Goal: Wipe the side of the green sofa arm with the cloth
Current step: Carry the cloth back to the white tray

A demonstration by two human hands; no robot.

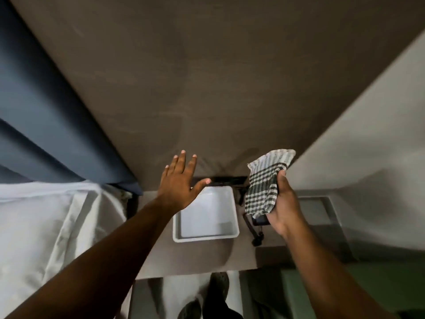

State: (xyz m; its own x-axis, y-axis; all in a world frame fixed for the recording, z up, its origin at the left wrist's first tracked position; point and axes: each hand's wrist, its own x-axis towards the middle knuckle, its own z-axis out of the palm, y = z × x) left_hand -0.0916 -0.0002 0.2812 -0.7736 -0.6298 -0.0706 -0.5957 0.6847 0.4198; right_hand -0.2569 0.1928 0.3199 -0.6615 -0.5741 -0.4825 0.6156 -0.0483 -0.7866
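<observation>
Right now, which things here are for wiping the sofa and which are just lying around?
For the job:
- checked cloth, held in the right hand
- green sofa, bottom right
- left hand, open, holding nothing

Just lying about:
- white tray
- dark gadget by the tray
- white sheet
- blue curtain

the room is dim, with soft light and no glare. the brown wall [207, 77] is murky and slightly smeared. the white tray [207, 217] is the brightest thing on the tabletop [195, 256], its far rim darkened by shadow under the left hand [179, 187]. a grey shadow lies on the pale wall [368, 157] by the tabletop's right edge. wide-angle distortion bends the blue curtain [46, 111] and splays both forearms. the shoes [218, 286] below the near edge are dark and blurred.
</observation>
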